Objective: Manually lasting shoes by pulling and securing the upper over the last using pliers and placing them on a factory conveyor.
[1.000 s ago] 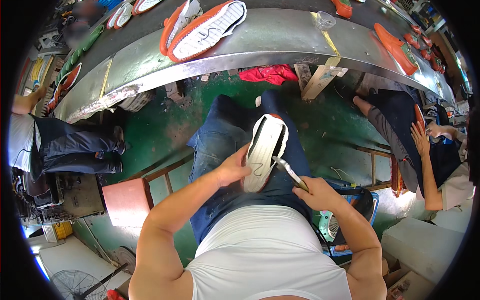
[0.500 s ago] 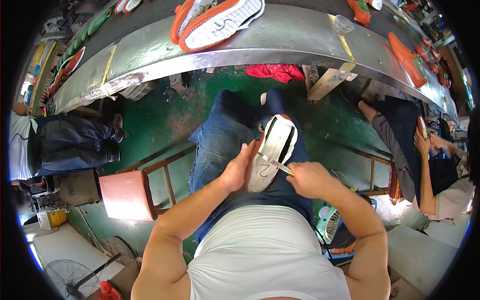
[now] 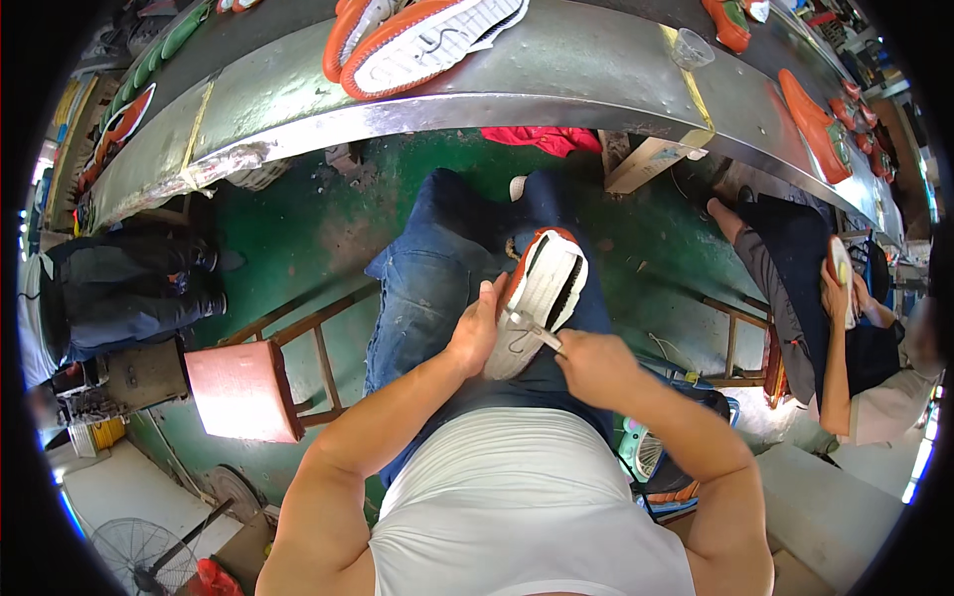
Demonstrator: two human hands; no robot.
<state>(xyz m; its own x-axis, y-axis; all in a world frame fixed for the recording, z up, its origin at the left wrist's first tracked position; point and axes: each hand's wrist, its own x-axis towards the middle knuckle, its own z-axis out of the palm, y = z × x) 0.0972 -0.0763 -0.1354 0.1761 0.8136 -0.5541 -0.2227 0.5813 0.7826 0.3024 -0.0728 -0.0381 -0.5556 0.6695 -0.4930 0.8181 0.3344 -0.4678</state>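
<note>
A shoe (image 3: 545, 283) with a white sole and orange upper lies sole up on my lap, its toe pointing away from me. Along its left side my left hand (image 3: 475, 333) is closed, steadying it. My right hand (image 3: 601, 368) grips a slim hand tool (image 3: 543, 334) with a greyish end. That end is against or just over the sole's middle, near a dark handwritten mark; its exact kind is unclear. On the sole's right side runs a dark gap beside a raised white edge.
A metal-edged workbench (image 3: 397, 121) crosses ahead, carrying a pair of orange shoes (image 3: 417, 50) and a clear cup (image 3: 693, 48). A reddish stool (image 3: 243, 390) stands left. Co-workers sit at both sides; the right one holds a shoe (image 3: 837, 278). A fan (image 3: 646, 452) is by my right side.
My right hand has shifted slightly left and turned the tool more steeply over the sole. The shoe stays on my lap under my left hand. The whole view has swung a little.
</note>
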